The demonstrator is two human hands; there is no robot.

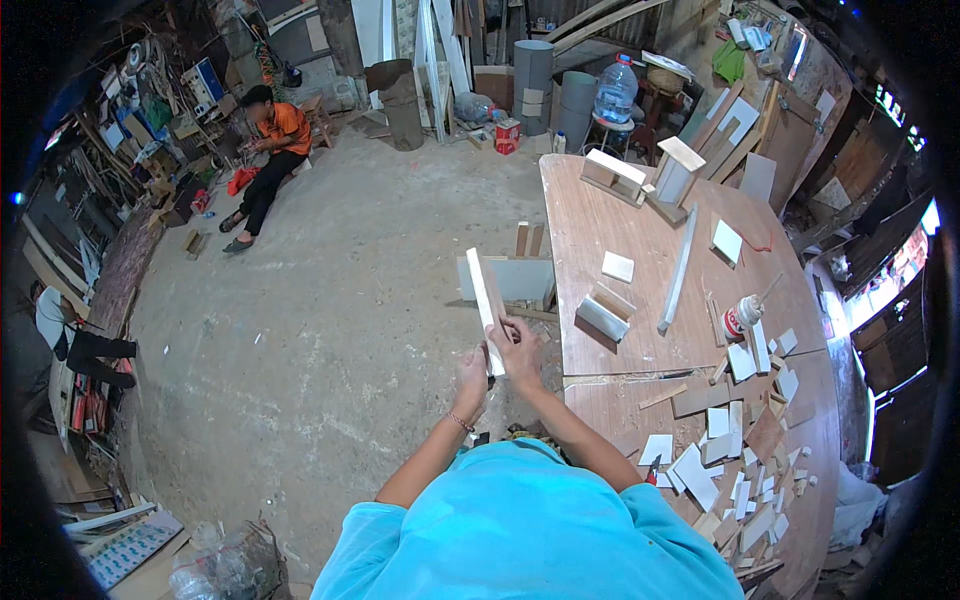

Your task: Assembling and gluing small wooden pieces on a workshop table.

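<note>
In front of my body, a long narrow wooden piece with a white edge is held upright, its far end tilted slightly left. My right hand is closed around its near part from the right. My left hand is closed at the near end, pressed to its left side. Something small and dark shows below the near end, too hidden to name. Just beyond the hands, a grey-white panel stands low beside the table's left edge.
On my right is a wooden table with box-shaped wooden pieces, a long strip, a white glue bottle and many offcuts. A seated person in orange is at the far left. Another person's legs show at left.
</note>
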